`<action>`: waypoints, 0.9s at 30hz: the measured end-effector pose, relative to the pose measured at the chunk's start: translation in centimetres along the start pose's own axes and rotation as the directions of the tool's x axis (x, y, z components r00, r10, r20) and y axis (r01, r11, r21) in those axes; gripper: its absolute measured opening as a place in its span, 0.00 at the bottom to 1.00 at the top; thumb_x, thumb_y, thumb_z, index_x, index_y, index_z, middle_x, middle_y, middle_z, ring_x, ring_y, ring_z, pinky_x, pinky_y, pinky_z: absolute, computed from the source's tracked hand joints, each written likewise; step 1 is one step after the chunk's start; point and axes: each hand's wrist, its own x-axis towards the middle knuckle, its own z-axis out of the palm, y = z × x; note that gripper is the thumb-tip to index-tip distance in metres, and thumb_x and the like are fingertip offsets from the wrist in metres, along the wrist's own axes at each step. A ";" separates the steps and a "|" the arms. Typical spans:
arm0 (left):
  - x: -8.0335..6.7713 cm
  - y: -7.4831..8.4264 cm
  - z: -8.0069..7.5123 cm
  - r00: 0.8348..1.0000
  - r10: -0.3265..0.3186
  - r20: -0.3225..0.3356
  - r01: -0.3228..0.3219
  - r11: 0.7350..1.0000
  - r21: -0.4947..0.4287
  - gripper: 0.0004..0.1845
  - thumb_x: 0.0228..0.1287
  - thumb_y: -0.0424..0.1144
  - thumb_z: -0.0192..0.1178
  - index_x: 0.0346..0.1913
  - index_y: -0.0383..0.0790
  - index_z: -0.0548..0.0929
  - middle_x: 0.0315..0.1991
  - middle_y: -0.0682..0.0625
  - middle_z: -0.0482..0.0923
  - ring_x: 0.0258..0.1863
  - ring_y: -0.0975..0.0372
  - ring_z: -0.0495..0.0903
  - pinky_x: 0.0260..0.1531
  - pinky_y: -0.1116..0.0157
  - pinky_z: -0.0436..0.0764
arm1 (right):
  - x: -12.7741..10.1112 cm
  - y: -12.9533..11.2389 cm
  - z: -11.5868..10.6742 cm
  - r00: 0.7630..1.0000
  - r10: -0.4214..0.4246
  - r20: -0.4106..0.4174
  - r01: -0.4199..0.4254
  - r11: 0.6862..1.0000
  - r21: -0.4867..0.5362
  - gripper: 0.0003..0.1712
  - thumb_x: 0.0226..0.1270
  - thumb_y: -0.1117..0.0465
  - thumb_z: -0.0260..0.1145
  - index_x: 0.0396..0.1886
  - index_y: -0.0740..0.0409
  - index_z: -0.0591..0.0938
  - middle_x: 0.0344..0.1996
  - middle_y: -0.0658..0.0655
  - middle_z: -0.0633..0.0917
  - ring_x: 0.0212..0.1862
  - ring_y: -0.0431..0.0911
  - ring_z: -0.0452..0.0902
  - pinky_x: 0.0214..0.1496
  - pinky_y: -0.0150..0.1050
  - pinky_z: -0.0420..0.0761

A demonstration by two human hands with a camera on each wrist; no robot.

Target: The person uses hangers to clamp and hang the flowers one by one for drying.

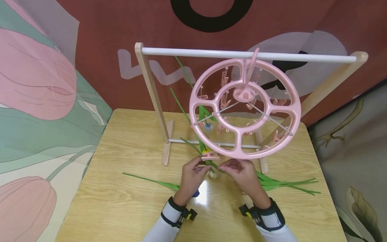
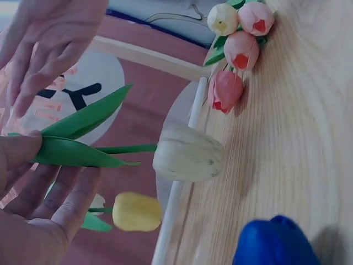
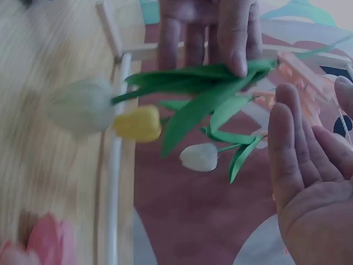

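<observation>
My left hand (image 1: 191,176) pinches the green leaves and stem of a white artificial tulip (image 2: 187,154) between thumb and fingers. The bloom hangs downward, below the pink hanger ring (image 1: 245,156). Right beside the pinched stem is a pink clip (image 3: 303,77) of that hanger. My right hand (image 1: 243,174) is close by on the other side, its fingers (image 3: 287,138) extended near the clip with nothing held. Behind the white bloom hang a yellow tulip (image 3: 138,124) and a smaller-looking white tulip (image 3: 199,157).
A wooden stand with a white top bar (image 1: 193,52) carries the round hanger. A light blue tulip (image 1: 208,126) hangs at its far left. On the table (image 1: 121,208) lie a dark blue tulip (image 2: 276,243) at left and several pink and white tulips (image 2: 241,51) at right.
</observation>
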 end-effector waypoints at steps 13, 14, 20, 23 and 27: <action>0.8 -0.4 -1.9 0.995 -0.064 -0.073 0.065 0.998 0.014 0.15 0.64 0.25 0.69 0.52 0.25 0.83 0.44 0.35 0.86 0.43 0.45 0.88 0.42 0.61 0.91 | -3.3 2.7 -5.1 0.990 0.107 0.093 -0.067 0.929 -0.363 0.14 0.71 0.70 0.68 0.55 0.59 0.85 0.44 0.56 0.91 0.43 0.38 0.86 0.43 0.29 0.87; 0.9 -0.4 -2.0 0.995 -0.062 -0.073 0.063 0.998 0.020 0.15 0.64 0.26 0.69 0.52 0.25 0.83 0.43 0.35 0.86 0.43 0.45 0.88 0.42 0.59 0.91 | -3.5 2.9 -5.7 0.992 0.098 0.083 -0.054 0.903 -0.426 0.15 0.71 0.69 0.69 0.54 0.57 0.85 0.45 0.55 0.91 0.44 0.39 0.87 0.45 0.27 0.86; 1.3 -0.6 -2.5 0.995 -0.049 -0.089 0.057 0.994 0.088 0.15 0.62 0.25 0.70 0.52 0.30 0.84 0.44 0.37 0.87 0.44 0.47 0.87 0.43 0.57 0.91 | -4.2 3.6 -9.0 0.998 -0.067 0.020 0.061 0.686 -0.725 0.23 0.57 0.73 0.76 0.54 0.59 0.85 0.51 0.58 0.88 0.53 0.54 0.83 0.54 0.33 0.81; 1.5 -0.8 -2.8 0.996 -0.034 -0.083 0.044 0.992 0.117 0.16 0.61 0.24 0.70 0.52 0.31 0.84 0.44 0.38 0.87 0.44 0.48 0.87 0.44 0.58 0.91 | -4.2 3.6 -10.1 0.997 -0.073 -0.001 0.047 0.653 -0.756 0.25 0.58 0.72 0.76 0.56 0.61 0.83 0.54 0.61 0.86 0.59 0.59 0.79 0.59 0.47 0.78; 1.7 -0.9 -3.0 0.999 -0.033 -0.022 0.035 0.989 0.143 0.17 0.63 0.26 0.70 0.54 0.34 0.82 0.46 0.40 0.87 0.44 0.50 0.87 0.46 0.58 0.90 | -4.0 3.6 -10.9 0.999 -0.043 -0.018 0.014 0.657 -0.754 0.23 0.63 0.70 0.74 0.58 0.63 0.81 0.56 0.63 0.84 0.62 0.62 0.75 0.58 0.63 0.76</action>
